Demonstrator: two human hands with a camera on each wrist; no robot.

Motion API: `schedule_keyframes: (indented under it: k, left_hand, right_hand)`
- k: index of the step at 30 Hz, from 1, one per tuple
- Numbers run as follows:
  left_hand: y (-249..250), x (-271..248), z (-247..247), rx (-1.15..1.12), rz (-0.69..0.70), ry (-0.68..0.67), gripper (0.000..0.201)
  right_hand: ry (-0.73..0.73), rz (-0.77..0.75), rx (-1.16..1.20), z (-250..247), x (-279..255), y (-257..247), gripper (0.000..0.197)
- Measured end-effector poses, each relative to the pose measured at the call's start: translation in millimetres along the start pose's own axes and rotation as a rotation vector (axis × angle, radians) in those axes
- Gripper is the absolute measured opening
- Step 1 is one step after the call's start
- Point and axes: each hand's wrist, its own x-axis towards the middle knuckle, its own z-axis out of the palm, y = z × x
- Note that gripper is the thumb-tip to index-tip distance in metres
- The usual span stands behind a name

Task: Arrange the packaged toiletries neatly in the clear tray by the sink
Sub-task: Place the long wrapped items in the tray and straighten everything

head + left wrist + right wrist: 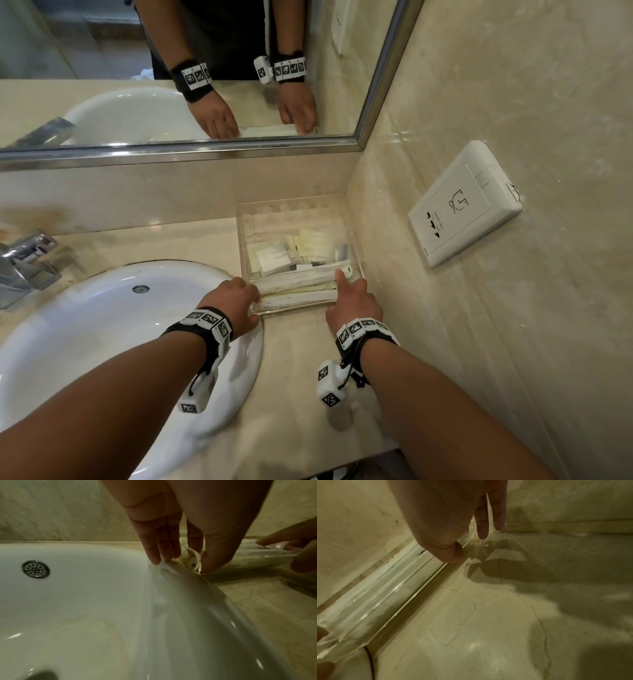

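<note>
The clear tray (357, 247) sits in the counter's back right corner beside the sink. Small white and pale yellow sachets (274, 257) lie at its back. Long white packets (301, 278) lie side by side along its front wall. My left hand (255, 303) is at the tray's near left corner, fingers on the left wall and thumb at the front. Through the clear wall, in the left wrist view, packet ends (192, 559) show between its thumb and fingers. My right hand (346, 284) is at the near right corner. Its index finger points onto a long packet and its thumb (455, 555) rests on the tray's front rim (412, 588).
A white sink (102, 342) with a drain lies left of the tray, and a chrome faucet (27, 263) stands at the far left. The mirror (171, 68) hangs behind the counter. A wall socket plate (462, 209) is on the right wall. Bare counter (301, 363) lies in front of the tray.
</note>
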Motion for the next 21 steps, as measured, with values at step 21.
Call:
schedule_keyframes:
  k: [21]
  left_hand:
    - [3.8,11.9,-10.0,0.043,-0.04,0.013,0.041]
  right_hand:
    - [0.169,-0.075,0.191,-5.5,-0.4,7.9,0.058]
